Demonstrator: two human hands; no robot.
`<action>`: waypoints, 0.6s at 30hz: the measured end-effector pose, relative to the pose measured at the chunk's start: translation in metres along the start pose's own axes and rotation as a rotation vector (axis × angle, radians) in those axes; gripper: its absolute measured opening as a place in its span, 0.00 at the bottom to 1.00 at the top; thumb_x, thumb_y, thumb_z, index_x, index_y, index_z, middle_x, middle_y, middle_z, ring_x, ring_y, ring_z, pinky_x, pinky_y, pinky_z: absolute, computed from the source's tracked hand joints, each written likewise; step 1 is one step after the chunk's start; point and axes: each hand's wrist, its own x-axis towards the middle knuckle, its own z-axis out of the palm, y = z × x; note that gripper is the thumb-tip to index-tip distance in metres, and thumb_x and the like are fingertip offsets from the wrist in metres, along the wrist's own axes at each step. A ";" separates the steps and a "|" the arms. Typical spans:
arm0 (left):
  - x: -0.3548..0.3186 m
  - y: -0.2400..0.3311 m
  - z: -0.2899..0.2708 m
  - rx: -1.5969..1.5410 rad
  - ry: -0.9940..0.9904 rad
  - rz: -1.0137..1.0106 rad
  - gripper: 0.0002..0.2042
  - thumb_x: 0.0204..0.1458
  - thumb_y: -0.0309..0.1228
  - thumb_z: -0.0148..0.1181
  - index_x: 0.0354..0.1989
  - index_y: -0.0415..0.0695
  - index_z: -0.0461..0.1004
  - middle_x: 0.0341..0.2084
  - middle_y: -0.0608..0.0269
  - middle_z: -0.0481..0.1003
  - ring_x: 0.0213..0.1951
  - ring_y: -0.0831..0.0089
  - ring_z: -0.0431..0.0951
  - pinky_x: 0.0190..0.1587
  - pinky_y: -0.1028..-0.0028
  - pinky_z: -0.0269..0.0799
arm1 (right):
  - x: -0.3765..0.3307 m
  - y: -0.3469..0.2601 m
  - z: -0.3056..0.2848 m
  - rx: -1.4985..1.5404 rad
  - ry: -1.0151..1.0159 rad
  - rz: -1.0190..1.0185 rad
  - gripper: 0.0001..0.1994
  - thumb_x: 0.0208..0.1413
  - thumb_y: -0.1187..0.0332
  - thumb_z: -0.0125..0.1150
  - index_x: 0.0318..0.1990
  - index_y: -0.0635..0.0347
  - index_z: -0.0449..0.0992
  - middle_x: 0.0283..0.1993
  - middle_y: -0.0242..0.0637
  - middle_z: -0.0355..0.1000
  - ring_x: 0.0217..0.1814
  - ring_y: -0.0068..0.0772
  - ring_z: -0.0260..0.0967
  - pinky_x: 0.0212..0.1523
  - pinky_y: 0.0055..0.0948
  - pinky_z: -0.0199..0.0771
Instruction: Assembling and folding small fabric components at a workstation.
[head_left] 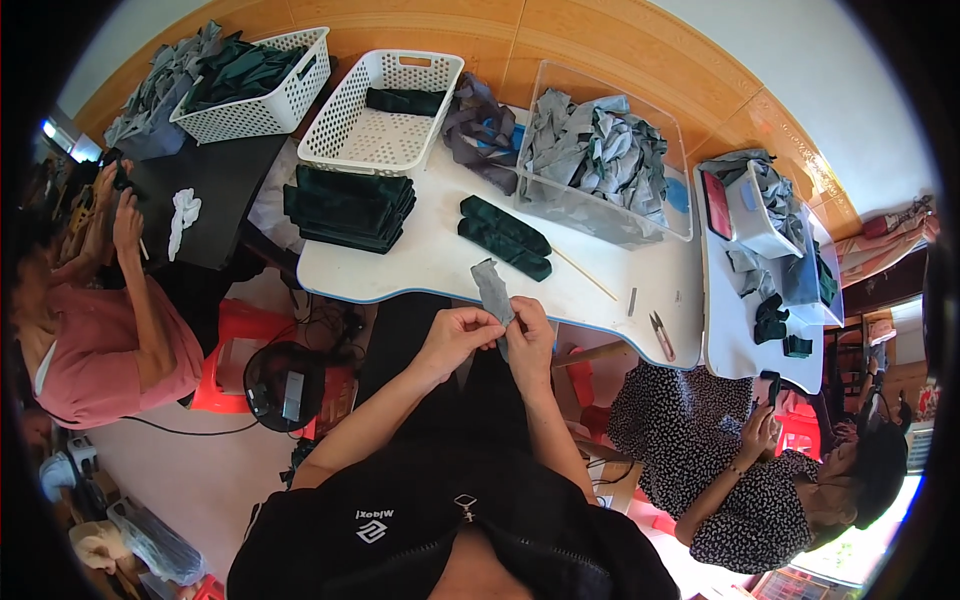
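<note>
Grey fabric, a narrow strip (492,288), is pinched between both hands just over the near edge of the white tabletop (440,262). The left hand (458,335) closes thumb and fingers on its lower part, and the right hand (528,335) closes on it just beside; each grip is tight on the cloth, and the upper end stands free above them.

That free end looks limp, so I judge it could flop over or slip out if either grip loosens. Small snips (662,336) lie to the right of the grip near the tabletop's edge; a careless sweep of the right hand could knock them off.

Beyond the grip lie two dark green rolled pieces (505,238) and, further left, a stack of dark green pieces (350,208). Behind them a white basket (382,100) holds one dark green piece, a second white basket (262,88) is heaped with dark green and grey cloth, and a clear bin (600,165) on the right is full of grey pieces.
</note>
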 end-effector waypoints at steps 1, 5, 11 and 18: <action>0.002 0.001 0.000 -0.021 0.026 -0.032 0.08 0.82 0.27 0.83 0.61 0.38 0.96 0.49 0.63 0.95 0.47 0.75 0.94 0.55 0.71 0.91 | 0.000 0.004 0.001 0.039 -0.005 -0.151 0.12 0.80 0.82 0.71 0.63 0.66 0.93 0.52 0.34 0.90 0.50 0.24 0.84 0.58 0.30 0.85; 0.017 0.011 -0.001 -0.380 0.217 -0.055 0.15 0.83 0.31 0.84 0.69 0.37 0.94 0.58 0.60 0.96 0.54 0.74 0.95 0.60 0.70 0.91 | -0.005 0.019 -0.001 0.113 -0.141 0.063 0.12 0.83 0.79 0.72 0.66 0.65 0.93 0.52 0.33 0.90 0.52 0.23 0.84 0.58 0.30 0.84; 0.004 0.005 0.016 -0.433 0.055 -0.111 0.15 0.83 0.26 0.82 0.72 0.38 0.91 0.65 0.57 0.94 0.66 0.65 0.95 0.72 0.58 0.92 | -0.012 0.046 0.003 0.271 -0.145 0.273 0.13 0.84 0.74 0.75 0.69 0.62 0.94 0.51 0.29 0.89 0.51 0.21 0.82 0.54 0.30 0.83; -0.015 0.000 0.015 -0.408 0.070 -0.158 0.19 0.83 0.28 0.84 0.76 0.39 0.88 0.65 0.56 0.94 0.66 0.64 0.96 0.70 0.57 0.96 | -0.004 0.023 0.001 0.229 -0.262 0.098 0.12 0.85 0.78 0.75 0.67 0.63 0.96 0.71 0.33 0.85 0.70 0.25 0.82 0.69 0.29 0.83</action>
